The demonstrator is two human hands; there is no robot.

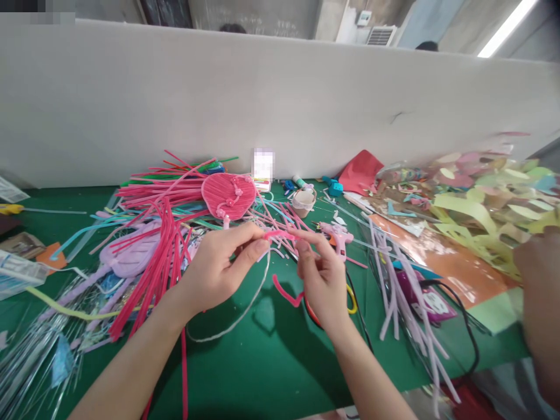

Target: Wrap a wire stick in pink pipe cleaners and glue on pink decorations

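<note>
A short pink pipe cleaner (280, 234) is stretched between my hands above the green table. My left hand (231, 262) pinches one end between thumb and forefinger. The other end is pinched by my right hand (324, 271). A thin whitish strand (238, 319) curves down from near my left fingertips toward the table. Beneath my right hand shows a bent pink pipe cleaner (286, 293); whether it joins the held one is hidden. Partly covered by that hand are looped red and yellow handles (351, 298). Beyond my left hand stands a pink fan-shaped piece (227, 195) with beads.
Bundles of red-pink pipe cleaners (151, 271) and a lilac fan shape (131, 251) lie left. A pink glue gun (336, 238), lilac pipe cleaners (396, 280) and a purple device (426, 297) with a black cord lie right. Another person's arm (542, 309) reaches in at far right.
</note>
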